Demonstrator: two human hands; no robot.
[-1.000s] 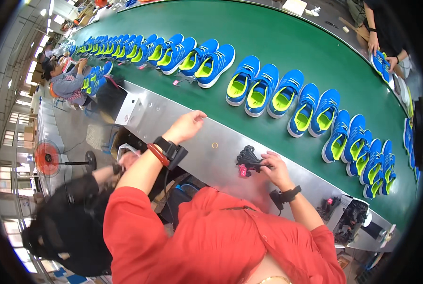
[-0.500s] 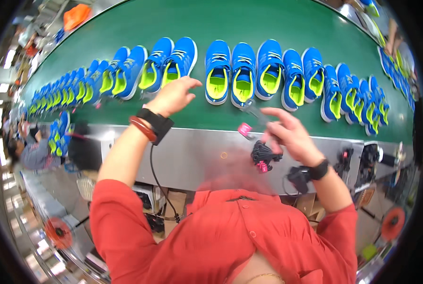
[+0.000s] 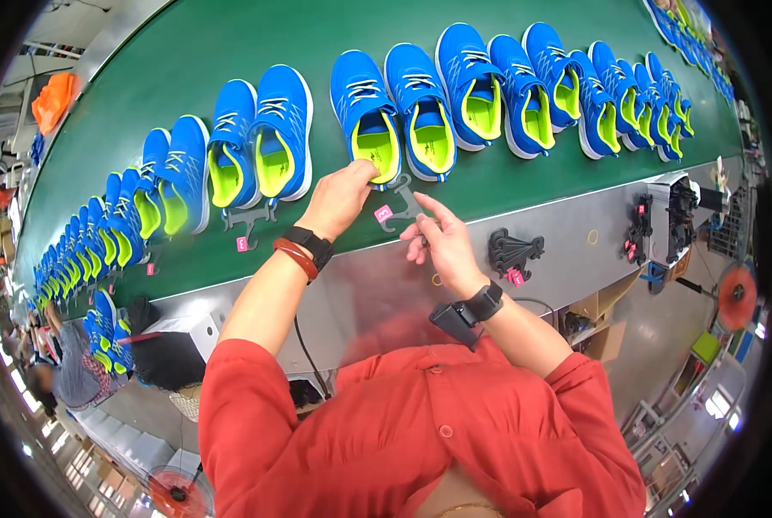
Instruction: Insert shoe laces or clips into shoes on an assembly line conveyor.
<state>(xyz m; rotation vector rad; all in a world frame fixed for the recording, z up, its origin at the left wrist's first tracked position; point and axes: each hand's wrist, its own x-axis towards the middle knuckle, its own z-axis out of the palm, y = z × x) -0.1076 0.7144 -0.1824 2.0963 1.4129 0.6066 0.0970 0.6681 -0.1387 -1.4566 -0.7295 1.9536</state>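
A pair of blue sneakers with lime linings stands in front of me: a left shoe (image 3: 362, 85) and a right shoe (image 3: 417, 82), heels toward me. My left hand (image 3: 343, 198) is closed, thumb and fingers pinching the left shoe's heel. Close by, my right hand (image 3: 444, 246) grips the edge of a dark grey plastic shoe hanger (image 3: 410, 205). The hanger carries a pink tag (image 3: 383, 213) and its top reaches the heels of the two shoes. Another hanger (image 3: 249, 216) with a pink tag sits at the heels of the pair to the left (image 3: 284, 112).
Blue sneakers line the green belt (image 3: 256, 39) on both sides. A bunch of dark hangers (image 3: 515, 250) lies on the metal ledge (image 3: 567, 216), with more hangers (image 3: 638, 226) farther right beside a box (image 3: 669, 224). A person in grey (image 3: 79, 367) is at the far left.
My left hand has moved onto the left shoe's heel. The hanger in my right hand has come to the pair's heels, away from the hanger bunch. The head view has shifted.
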